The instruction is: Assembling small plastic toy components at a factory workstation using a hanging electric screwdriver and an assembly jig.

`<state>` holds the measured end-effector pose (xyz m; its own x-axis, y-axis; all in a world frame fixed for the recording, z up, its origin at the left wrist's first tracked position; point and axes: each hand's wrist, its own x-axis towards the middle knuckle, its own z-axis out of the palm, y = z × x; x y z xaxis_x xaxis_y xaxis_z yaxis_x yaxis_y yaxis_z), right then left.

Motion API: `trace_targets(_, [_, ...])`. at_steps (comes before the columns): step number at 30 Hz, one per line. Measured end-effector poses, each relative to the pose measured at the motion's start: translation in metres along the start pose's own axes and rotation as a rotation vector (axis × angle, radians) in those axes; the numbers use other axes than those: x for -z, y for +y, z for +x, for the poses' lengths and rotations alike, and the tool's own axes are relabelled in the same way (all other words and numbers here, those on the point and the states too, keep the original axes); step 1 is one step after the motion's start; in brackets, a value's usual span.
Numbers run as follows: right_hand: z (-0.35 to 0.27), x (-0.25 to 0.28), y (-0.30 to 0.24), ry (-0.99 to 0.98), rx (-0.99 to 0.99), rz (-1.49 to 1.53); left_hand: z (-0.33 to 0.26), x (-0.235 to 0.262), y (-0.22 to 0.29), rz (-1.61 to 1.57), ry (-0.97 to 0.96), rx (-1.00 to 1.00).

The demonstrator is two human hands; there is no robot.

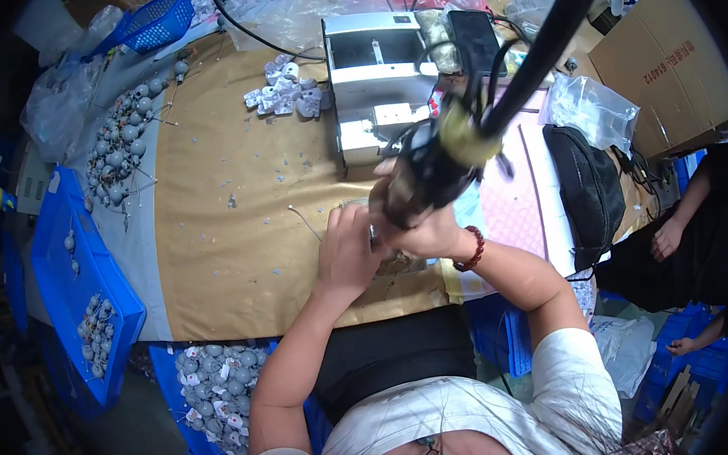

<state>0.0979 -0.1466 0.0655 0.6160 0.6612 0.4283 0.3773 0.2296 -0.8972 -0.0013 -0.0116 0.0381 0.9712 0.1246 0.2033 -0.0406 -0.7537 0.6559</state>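
Note:
Over the near middle of the table, my right hand (pixel 432 233) is wrapped round the lower part of a black electric screwdriver (pixel 437 169), which has a yellowish collar and is blurred by motion. Pressed close beside it, my left hand (pixel 349 248) has its fingers curled at the tool's lower end. What those fingers hold is hidden. A thin wire (pixel 305 221) sticks out to the left of them. Just beyond my hands stands a silver box-shaped machine (pixel 351 124). Small white plastic parts (pixel 285 93) lie heaped to its left.
Grey balls with wires (pixel 122 144) lie along the table's left side, beside a blue tray (pixel 97 249). More grey balls (pixel 223 387) fill a bin below the near edge. At right are a black bag (pixel 585 189), a cardboard box (pixel 671 72) and another person's hand (pixel 666 240).

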Motion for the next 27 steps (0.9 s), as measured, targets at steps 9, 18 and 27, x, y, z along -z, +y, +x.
trace_targets(9, [0.008, 0.073, 0.028, 0.574, -0.206, -0.279, -0.01, -0.009, -0.004, -0.04, 0.09, -0.059])
trace_targets(18, [-0.03, 0.02, 0.028, -0.004, -0.098, -0.47, -0.015, -0.013, -0.006, -0.052, 0.12, -0.072])
trace_targets(27, [-0.025, 0.0, 0.043, 0.152, -0.44, -0.017, -0.012, -0.013, -0.003, -0.084, 0.14, -0.046])
